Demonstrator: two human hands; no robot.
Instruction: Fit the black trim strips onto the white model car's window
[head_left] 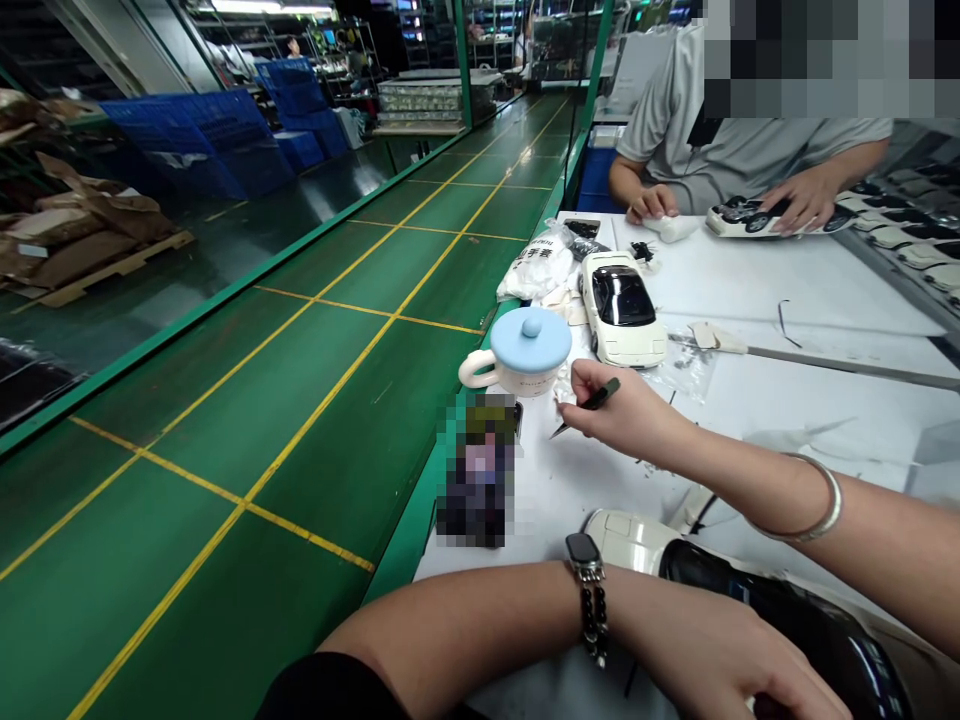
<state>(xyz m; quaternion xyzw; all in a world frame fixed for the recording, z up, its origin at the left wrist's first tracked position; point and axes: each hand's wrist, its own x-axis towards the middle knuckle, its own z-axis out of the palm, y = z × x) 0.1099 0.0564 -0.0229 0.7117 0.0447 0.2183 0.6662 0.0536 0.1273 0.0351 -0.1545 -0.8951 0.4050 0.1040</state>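
- My right hand (611,405) is curled closed, thumb and fingers pinching a hobby knife (602,395) with a dark handle; its blade points down-left, at the centre of the frame, just above the white worktable (540,500).
- A small white scrap (562,397) sits by my fingertips, but I can't tell whether I have hold of it.
- My left hand (720,670) lies at the bottom edge of the frame, over the side of a white model car (622,535) with dark glass. The hand touches the car, but I can't tell how tight my grip is or how far my fingers are spread.
- That car sits low on the right, close to me and partly under my forearms.
- A smartwatch (581,548) and a dark beaded bracelet (592,625) circle my left wrist; a metal bangle (817,500) sits on my right forearm.
- Just left of my knife stands a mug with a pale blue lid (523,338); below it lies something too pixelated to name (476,470).
- Farther up the table, a second white model car (621,305) sits beside a white plastic bag (536,270).
- A long metal strip (847,365) runs toward the right edge.
- Across the table, a co-worker in a grey T-shirt (720,140) has one hand (806,200) on a model car's dark-wheeled underside (757,215) — the other hand (652,205) is beside a white part (675,228).
- A green conveyor belt (300,400) with yellow lines fills the left; blue crates (195,140) stand at the upper left.
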